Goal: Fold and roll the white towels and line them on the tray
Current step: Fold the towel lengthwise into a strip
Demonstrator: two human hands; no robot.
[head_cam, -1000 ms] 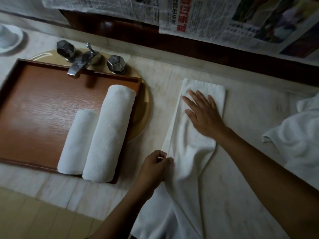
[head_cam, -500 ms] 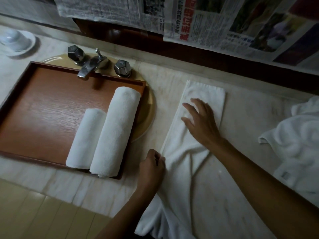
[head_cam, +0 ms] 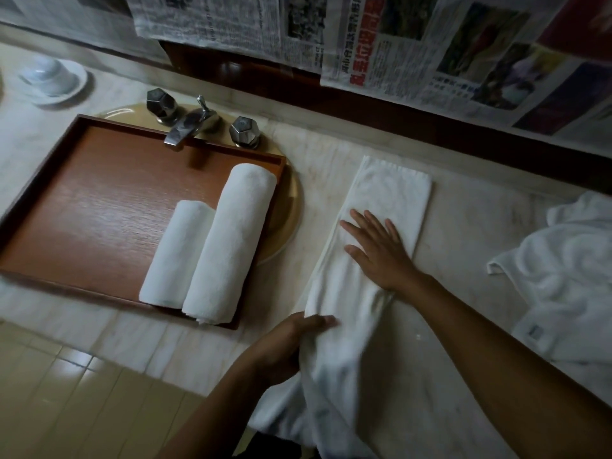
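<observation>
Worktop [head_cam: 463, 200]: marble, towel strip [head_cam: 390, 190] lies centre frame, far end flat and square, near end bunched at lower centre. Tray [head_cam: 99, 193] at left, two rolled towels [head_cam: 228, 246] side by side at its right end. My right grip [head_cam: 377, 250] open, flat, pressing mid-strip. My left grip [head_cam: 288, 346] curled round strip's near left edge. Best, I judge: pull edge taut, align long edges, smooth bunching before rolling, else lopsided roll.

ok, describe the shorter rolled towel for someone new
Find the brown tray below the faucet. At its right end, the shorter rolled towel lies just left of a longer neighbour. It is the thinner roll and stops well short of the tray's far rim.
</observation>
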